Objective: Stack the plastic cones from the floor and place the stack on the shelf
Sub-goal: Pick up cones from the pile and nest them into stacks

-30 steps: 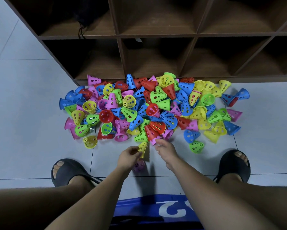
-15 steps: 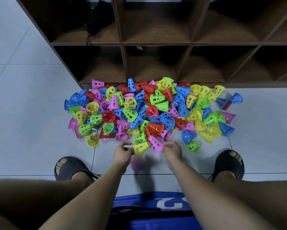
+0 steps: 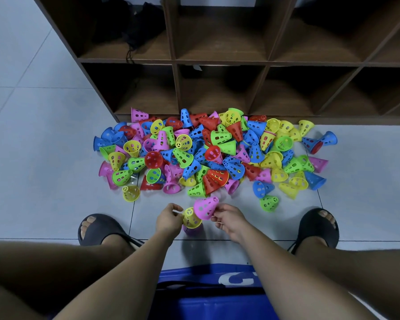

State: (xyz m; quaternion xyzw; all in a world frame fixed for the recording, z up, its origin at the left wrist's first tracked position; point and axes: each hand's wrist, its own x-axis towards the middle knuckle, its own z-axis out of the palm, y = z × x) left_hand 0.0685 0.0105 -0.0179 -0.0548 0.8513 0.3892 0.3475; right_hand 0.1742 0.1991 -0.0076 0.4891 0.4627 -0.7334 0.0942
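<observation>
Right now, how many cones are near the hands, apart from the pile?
3: a yellow cone in the left hand, a purple cone right under it, partly hidden, and a pink cone in the right hand. More may be nested unseen.

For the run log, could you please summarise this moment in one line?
left hand: holds yellow cone; right hand: holds pink cone beside it; pile: on floor

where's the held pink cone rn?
Head view, lower centre: pink cone in right hand, beside yellow cone in left hand, near the pile.
</observation>
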